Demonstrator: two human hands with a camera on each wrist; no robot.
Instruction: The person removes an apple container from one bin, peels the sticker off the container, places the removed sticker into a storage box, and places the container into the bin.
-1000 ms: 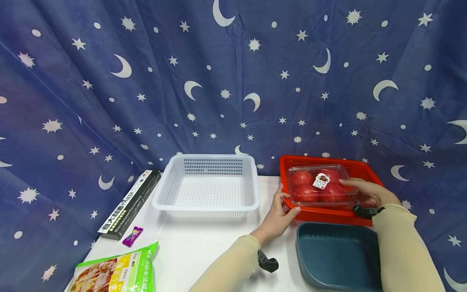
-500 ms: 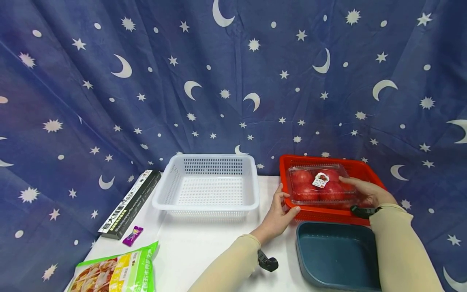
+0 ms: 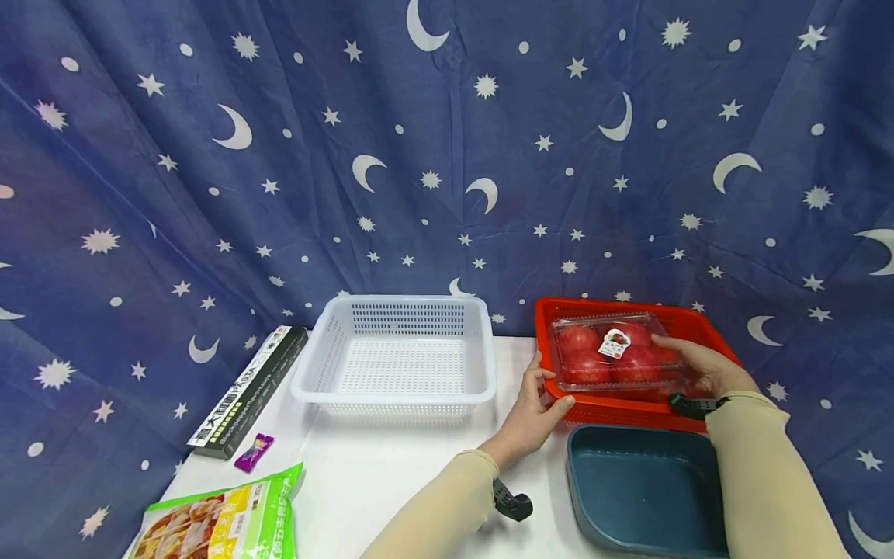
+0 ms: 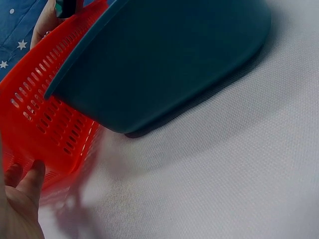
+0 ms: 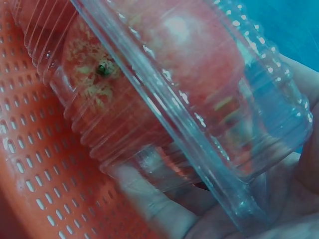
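right hand (image 3: 701, 369) gripping tomato box (image 3: 615, 351) (clear) — red basket (image 3: 705, 326)

White table (image 3: 391, 473) with baskets, teal tray, box, sachet, bag.

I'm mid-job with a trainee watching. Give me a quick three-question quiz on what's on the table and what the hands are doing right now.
1. True or false: the white basket holds the clear box of tomatoes.
2. Multiple choice: what does the left hand hold? A) the rim of the red basket B) the dark teal tray C) the green food bag
3. Fill in: the right hand has its grip on the ____.

Key
1. False: the box sits in the red basket; nothing lies in the white one.
2. A, at the near left corner.
3. Clear box of tomatoes, fingers under it and thumb on its lid.
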